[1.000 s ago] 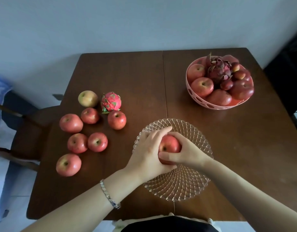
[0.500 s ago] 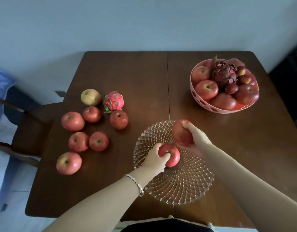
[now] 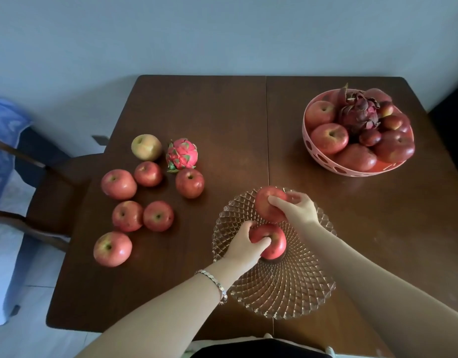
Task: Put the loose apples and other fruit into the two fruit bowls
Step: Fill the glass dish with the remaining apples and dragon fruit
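Observation:
A clear cut-glass bowl sits near the table's front edge. My left hand grips a red apple at the bowl's middle. My right hand holds a second red apple over the bowl's far rim. A pink perforated bowl at the back right is piled with apples and a dark dragon fruit. Loose on the table's left lie several red apples, a yellow-green apple and a pink dragon fruit.
The dark wooden table has a seam down its middle. A wooden chair stands off the left edge, with blue cloth behind it. A pale wall runs behind the table.
My hands, together on one apple a second ago, have separated. The right hand now holds a second apple at the glass bowl's far rim while the left stays on the apple in the middle.

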A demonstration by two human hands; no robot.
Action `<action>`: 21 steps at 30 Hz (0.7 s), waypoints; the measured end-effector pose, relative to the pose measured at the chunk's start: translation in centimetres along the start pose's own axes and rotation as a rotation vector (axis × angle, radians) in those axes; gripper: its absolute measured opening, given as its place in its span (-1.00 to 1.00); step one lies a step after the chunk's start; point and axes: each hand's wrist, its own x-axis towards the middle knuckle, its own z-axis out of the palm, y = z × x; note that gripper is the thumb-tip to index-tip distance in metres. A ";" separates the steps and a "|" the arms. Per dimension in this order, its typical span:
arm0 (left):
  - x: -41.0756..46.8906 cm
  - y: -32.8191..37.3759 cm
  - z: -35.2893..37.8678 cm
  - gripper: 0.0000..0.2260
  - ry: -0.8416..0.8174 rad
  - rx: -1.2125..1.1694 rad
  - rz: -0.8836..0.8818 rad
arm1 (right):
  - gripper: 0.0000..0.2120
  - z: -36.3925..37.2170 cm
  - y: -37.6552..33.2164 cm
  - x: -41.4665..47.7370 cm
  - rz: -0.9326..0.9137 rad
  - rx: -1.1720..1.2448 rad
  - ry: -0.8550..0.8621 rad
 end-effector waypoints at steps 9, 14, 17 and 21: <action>0.5 -0.2 0.5 -0.71 0.029 0.053 0.030 | -0.43 -2.1 -5.3 1.8 -0.661 -1.088 -0.527; 0.6 -0.3 0.6 -0.70 0.020 0.048 0.047 | -0.39 -1.3 -5.1 2.8 -0.597 -1.077 -0.633; 0.5 -0.2 0.7 -0.68 0.015 0.007 0.000 | -0.28 -1.5 -3.5 2.7 -0.579 -0.982 -0.534; 0.3 0.1 1.0 -0.67 -0.030 -0.052 -0.094 | -0.18 -2.0 -1.7 2.0 -0.582 -0.879 -0.312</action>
